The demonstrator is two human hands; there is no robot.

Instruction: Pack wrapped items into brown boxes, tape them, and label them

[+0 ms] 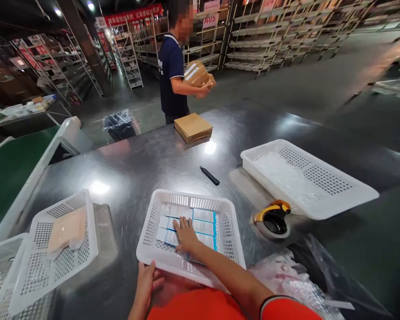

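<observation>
In the head view, my right hand (187,238) reaches into a white perforated plastic basket (190,268). Its fingers are spread over several small white-and-blue boxes (204,215) lying in rows, partly covered by the hand and forearm. My left hand (146,280) is at the basket's front left corner, fingers apart and loosely bent against the outside of the wall; whether they bear on it firmly is unclear. Beyond the basket lies a black box cutter (210,175). To its right sits a yellow-and-black tape dispenser (272,218).
A larger white tray (333,184) stands right, with plastic bags (300,284) nearer me. At left, another basket (65,271) holds a peach-coloured packet (67,231). Flat cardboard (193,126) is stacked at the far edge. Behind it, a person (173,75) carries parcels (197,75). A green conveyor (16,173) runs left.
</observation>
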